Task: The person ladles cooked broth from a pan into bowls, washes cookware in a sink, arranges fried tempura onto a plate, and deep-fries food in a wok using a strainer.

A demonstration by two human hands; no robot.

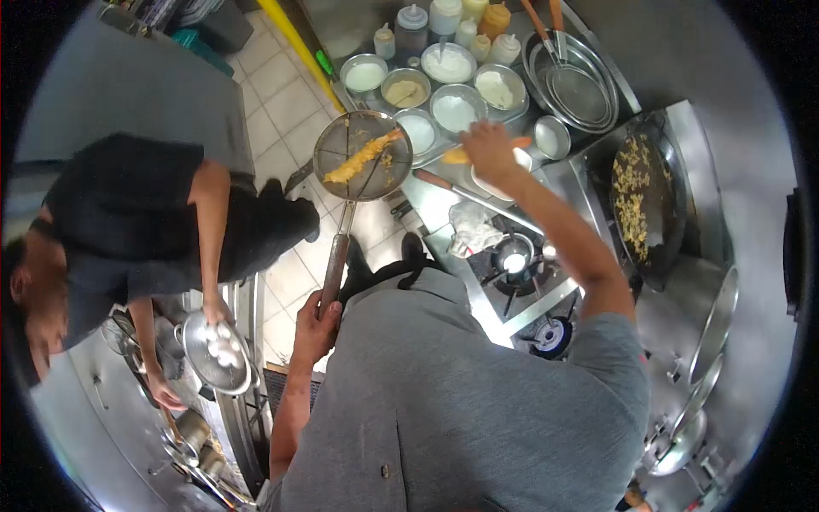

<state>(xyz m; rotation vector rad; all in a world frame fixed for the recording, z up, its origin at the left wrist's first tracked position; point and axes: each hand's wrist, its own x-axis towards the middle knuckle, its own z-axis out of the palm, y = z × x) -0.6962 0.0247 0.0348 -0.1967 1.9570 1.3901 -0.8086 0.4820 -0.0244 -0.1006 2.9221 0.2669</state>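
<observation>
My left hand (316, 329) is wrapped round the long handle of a round wire skimmer (348, 192). On the skimmer's mesh lies a long, golden fried piece (363, 160) with a few crumbs around it. Stretched out over the bowls, my right hand (493, 155) is closed round a yellow-orange, stick-like thing (456, 157) that shows on both sides of it. Under and beside that hand are a white bowl (488, 189) and a metal bowl of white contents (458, 109).
A co-worker (128, 213) at the left holds a colander (215, 352) with white round items. Squeeze bottles (412, 30) stand behind the bowls. At the right are strainers (580, 92), a wok (653, 196) with browned bits, a gas burner (514, 258) and a cloth (474, 230).
</observation>
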